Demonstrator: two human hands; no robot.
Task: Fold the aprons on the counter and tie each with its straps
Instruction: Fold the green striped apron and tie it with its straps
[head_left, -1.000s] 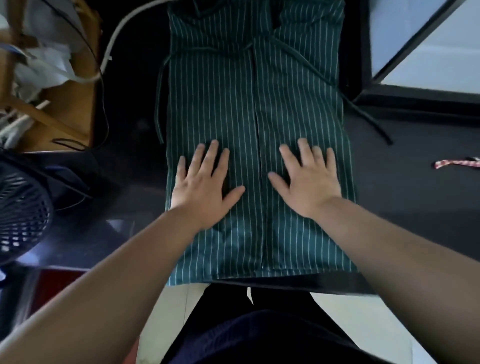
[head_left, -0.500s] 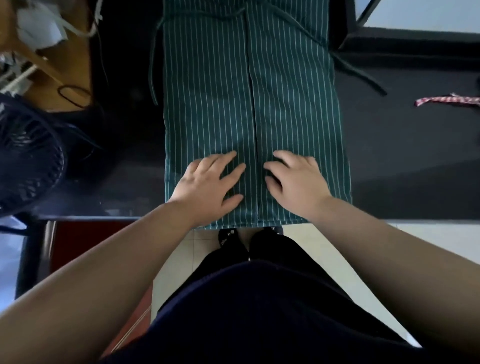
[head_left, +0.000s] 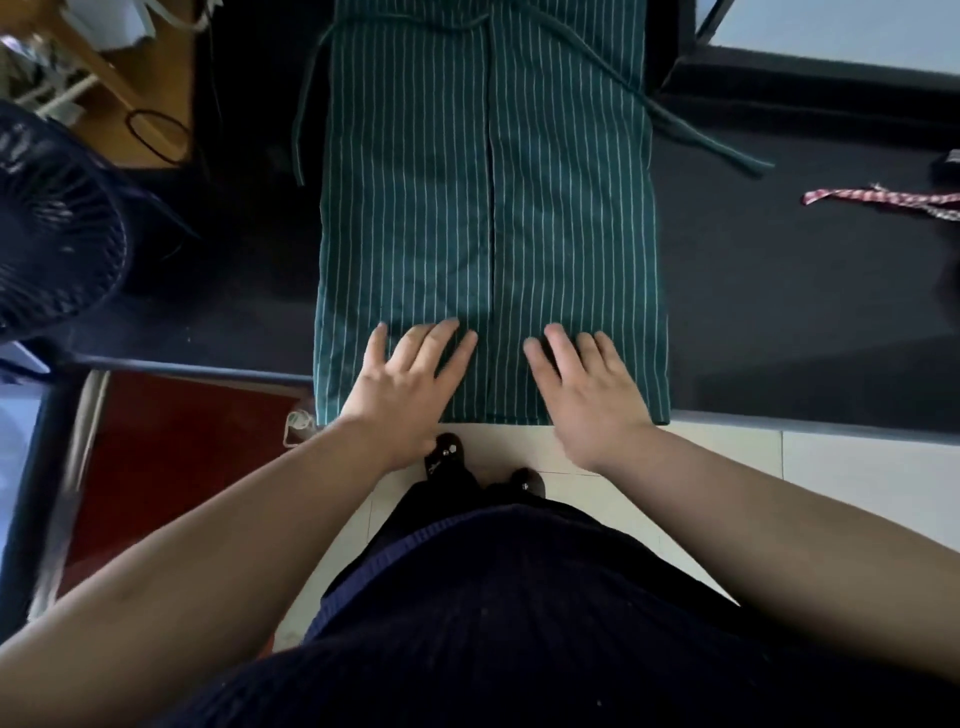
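A dark green apron (head_left: 415, 182) with thin white stripes lies lengthwise on the black counter (head_left: 779, 322), both long sides folded in so they meet at a centre seam. Its near end hangs slightly over the counter's front edge. My left hand (head_left: 410, 384) lies flat on the left flap near that end, fingers straight. My right hand (head_left: 584, 389) lies flat on the right flap beside the seam. One green strap (head_left: 701, 140) trails off to the right on the counter; another strap (head_left: 298, 135) hangs along the apron's left side.
A red-and-white checked strap (head_left: 878, 196) lies at the counter's right edge. A dark fan (head_left: 52, 228) stands at the left, with a wooden surface (head_left: 150, 104) and cables behind it. A window frame (head_left: 810, 62) bounds the back right. White floor tiles (head_left: 857, 467) show below.
Both hands slid down the apron toward me, from its middle to its near end, pressing the flaps flat. The view tilted downward, showing more floor and my body.
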